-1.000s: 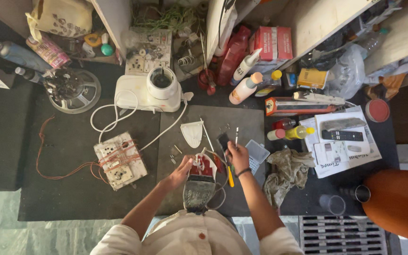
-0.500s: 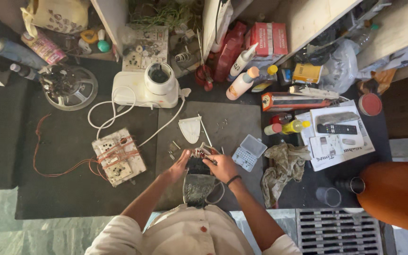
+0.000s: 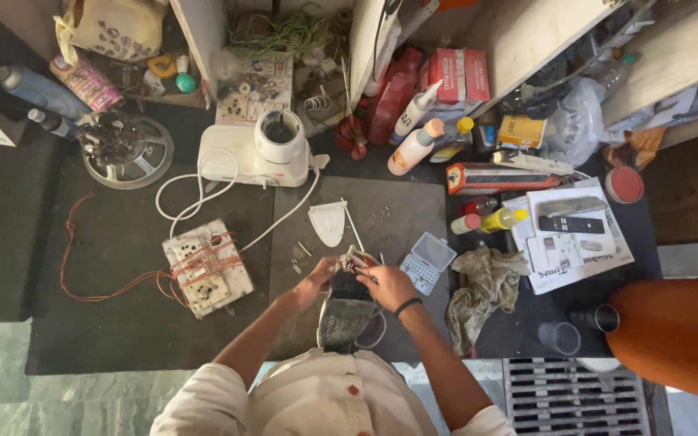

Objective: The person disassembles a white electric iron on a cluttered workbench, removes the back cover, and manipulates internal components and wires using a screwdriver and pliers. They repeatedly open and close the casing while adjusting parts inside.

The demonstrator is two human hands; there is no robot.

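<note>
Both hands worked on the dark metal clothes iron (image 3: pixel 347 311). The left hand (image 3: pixel 317 278) pinched its wiring; the right hand (image 3: pixel 385 284) gripped a thin tool, and reassembly probably needed steadier probing.

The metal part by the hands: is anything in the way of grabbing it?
Nothing visible is. The left hand and the right hand both already touch the metal part, right above the dark iron base. The rag lies off to the side.

Around the mixer base (image 3: pixel 256 153): left of it a wheel-shaped part (image 3: pixel 127 149), below it a switch board (image 3: pixel 206 266) on the mat (image 3: pixel 123 323), lower right a small parts box (image 3: pixel 427 260), further right a rag (image 3: pixel 482 291) and papers (image 3: pixel 575 238).
</note>
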